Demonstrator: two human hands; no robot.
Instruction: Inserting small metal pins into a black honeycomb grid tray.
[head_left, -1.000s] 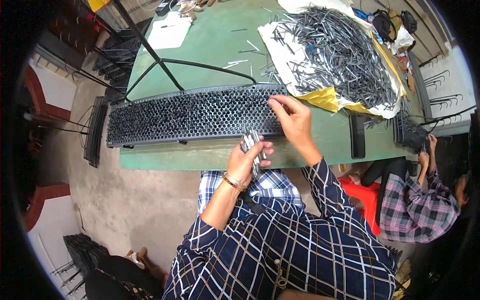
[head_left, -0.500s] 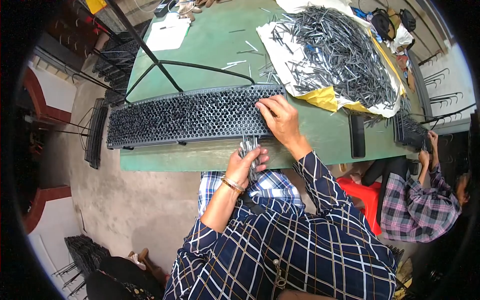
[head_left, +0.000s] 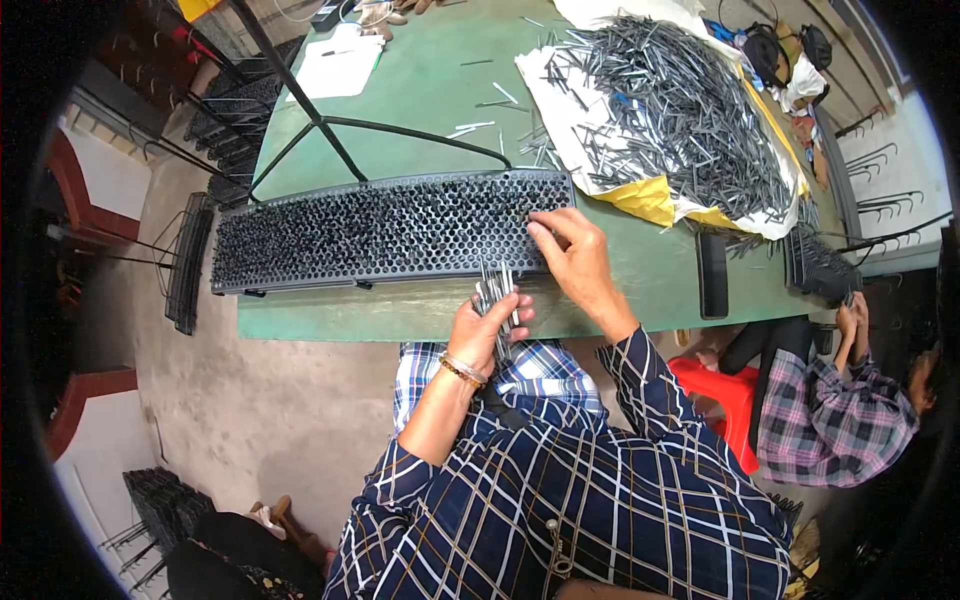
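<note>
A long, slightly curved black panel [head_left: 390,228] full of small round holes lies along the table's near side, with a black rod frame [head_left: 335,145] rising behind it. My left hand [head_left: 475,335], just below the panel's near edge, is closed round a bundle of thin grey strips [head_left: 494,292]. At the panel's right end is my right hand [head_left: 585,268]. Its thumb and forefinger are pinched together close over the holes. Whatever sits between those fingertips is too small to make out.
Grey and black strips [head_left: 670,120] are heaped on a white and yellow sheet [head_left: 640,198] at the table's [head_left: 430,95] far right. A black phone-shaped slab [head_left: 713,275] lies nearer. On the right, a co-worker [head_left: 835,410] handles another black panel [head_left: 820,262] beside a red stool [head_left: 735,400].
My right hand has shifted a little right and nearer to me along the panel's right end, still pinched. The left hand with its strips has barely moved.
</note>
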